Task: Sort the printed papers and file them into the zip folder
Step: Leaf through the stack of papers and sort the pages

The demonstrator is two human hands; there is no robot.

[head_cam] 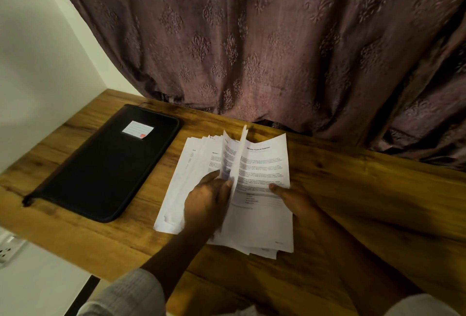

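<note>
Black zip folder, zipped closed, with a white label on its cover, lies flat near the worktop's left rear corner. Beside it, mid-worktop, the printed papers lie fanned, white with black text. The left hand pinches several raised sheets. The right hand appears to grip the stack's right edge, thumb on top.

Left grip — fingers curled, pinching, right grip — thumb flat, forearms angled inward
</note>
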